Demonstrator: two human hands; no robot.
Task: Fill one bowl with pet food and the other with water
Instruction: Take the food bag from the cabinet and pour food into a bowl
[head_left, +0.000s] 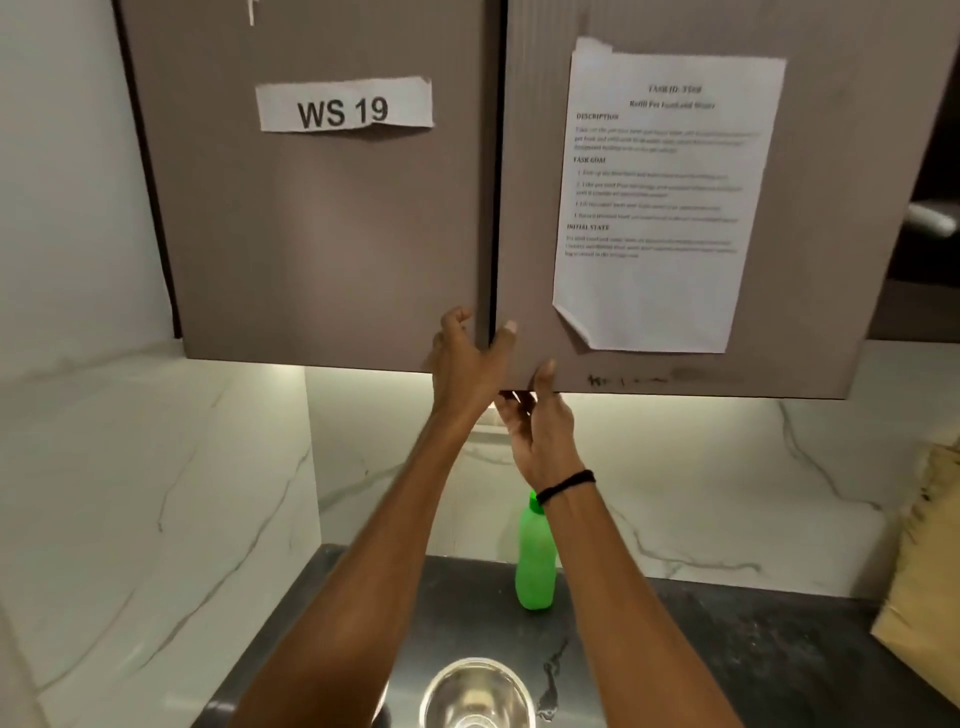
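Note:
Two grey-brown wall cabinet doors fill the upper view: the left cabinet door (322, 234) and the right cabinet door (530, 208). My left hand (462, 358) is at the gap between them, fingers curled at the gap and thumb on the front of the right door. My right hand (540, 421) grips the right door's bottom edge, thumb in front and fingers underneath. Below, a steel bowl (475, 696) sits on the dark countertop (727, 649), partly behind my arms. A green bottle (535, 561) stands upright behind it. I see no other bowl.
A tan paper bag (924, 571) stands at the right edge of the counter. A printed sheet (660, 208) is taped to the right door and a "WS 19" label (345, 106) to the left door. White marble walls enclose the left and back.

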